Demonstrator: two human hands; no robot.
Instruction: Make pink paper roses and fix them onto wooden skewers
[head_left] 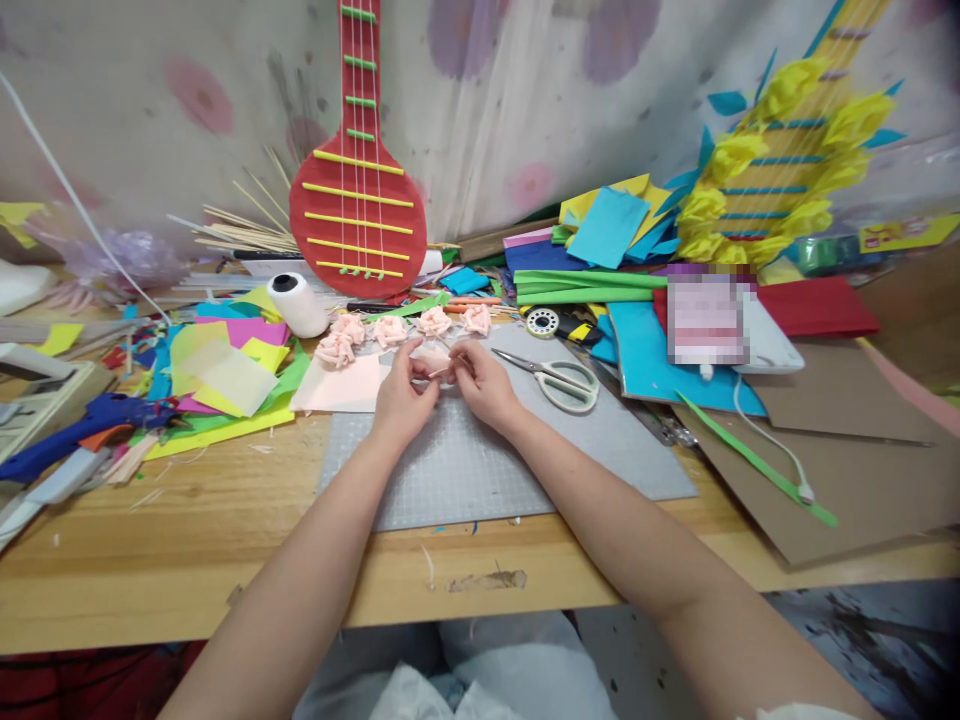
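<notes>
Over the grey cutting mat [480,480], my left hand [406,398] and my right hand [484,383] meet with fingers pinched. Between them is a small pale pink strip [433,359], thin like craft paper or foam; its lower part is hidden by my fingers. Just beyond my hands, several pale pink rolled roses [389,331] sit in a loose row. A flat pale pink sheet [341,385] lies left of my left hand. Scissors [568,385] with light grey handles rest on the mat to the right of my right hand, blades towards it.
A white thread cone [298,306] and coloured sheets [217,365] are on the left, with a blue glue gun [97,425]. A red paper lute [358,215] leans at the back; a yellow flowered one [780,170] stands right. Brown cardboard [847,470] lies at right.
</notes>
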